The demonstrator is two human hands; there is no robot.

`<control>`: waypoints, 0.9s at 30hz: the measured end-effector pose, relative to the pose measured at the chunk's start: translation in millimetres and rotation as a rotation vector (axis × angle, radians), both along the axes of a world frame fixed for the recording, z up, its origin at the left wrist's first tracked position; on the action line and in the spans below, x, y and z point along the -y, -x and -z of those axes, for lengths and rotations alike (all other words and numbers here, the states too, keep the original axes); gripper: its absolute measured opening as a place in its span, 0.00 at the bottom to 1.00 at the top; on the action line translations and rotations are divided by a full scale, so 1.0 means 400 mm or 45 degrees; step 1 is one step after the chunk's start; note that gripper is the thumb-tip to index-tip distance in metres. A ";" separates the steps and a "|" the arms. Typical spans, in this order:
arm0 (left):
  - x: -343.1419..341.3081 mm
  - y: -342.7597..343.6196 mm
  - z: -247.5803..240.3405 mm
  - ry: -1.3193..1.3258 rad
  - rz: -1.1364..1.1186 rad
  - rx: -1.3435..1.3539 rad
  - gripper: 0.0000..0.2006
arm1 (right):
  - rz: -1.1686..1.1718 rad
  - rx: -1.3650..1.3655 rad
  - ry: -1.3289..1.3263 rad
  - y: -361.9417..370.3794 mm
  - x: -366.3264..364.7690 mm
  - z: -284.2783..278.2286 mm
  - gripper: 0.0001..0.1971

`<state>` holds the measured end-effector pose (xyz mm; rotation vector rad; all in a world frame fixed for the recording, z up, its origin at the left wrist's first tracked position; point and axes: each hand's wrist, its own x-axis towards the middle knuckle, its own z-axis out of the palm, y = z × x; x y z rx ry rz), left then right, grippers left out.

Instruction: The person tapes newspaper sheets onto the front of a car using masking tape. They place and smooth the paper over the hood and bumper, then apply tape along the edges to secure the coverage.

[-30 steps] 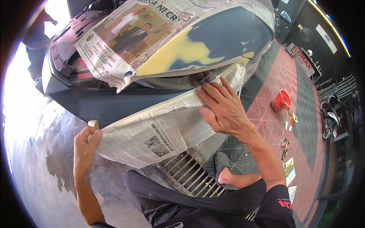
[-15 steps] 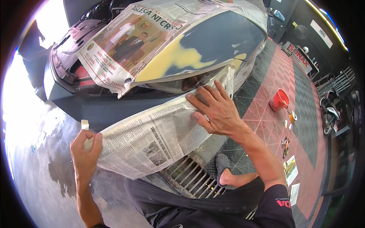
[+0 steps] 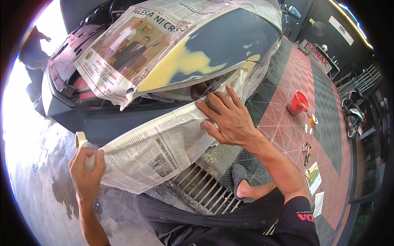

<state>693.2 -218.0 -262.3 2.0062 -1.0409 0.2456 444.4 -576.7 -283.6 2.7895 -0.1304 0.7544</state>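
Observation:
A newspaper sheet (image 3: 152,149) with pale tape along its upper edge stretches between my hands below a car's front corner. My left hand (image 3: 87,170) is closed at the sheet's left end, thumb up; a roll of masking tape (image 3: 80,138) sticks up from it, partly hidden by the fingers. My right hand (image 3: 230,117) lies flat on the sheet's right part, fingers spread, just under the headlight (image 3: 205,87). Above it is a grey fender panel with yellow filler patches (image 3: 193,63). A second newspaper (image 3: 131,51) covers the area left of that panel.
The grey bumper (image 3: 82,125) lies behind the sheet. Under it runs a metal floor grate (image 3: 203,186). On the tiled floor to the right stand a red bucket (image 3: 298,102) and a yellow tape roll (image 3: 313,121), near some small tools (image 3: 306,152). Another person (image 3: 35,51) is at far left.
My left hand has moved slightly left and down, and more of the tape roll shows. My right hand keeps its place on the sheet. The view has shifted a little.

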 end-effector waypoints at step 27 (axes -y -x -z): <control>0.028 -0.060 0.012 -0.015 0.061 0.081 0.07 | -0.020 0.021 0.026 -0.024 -0.020 0.015 0.31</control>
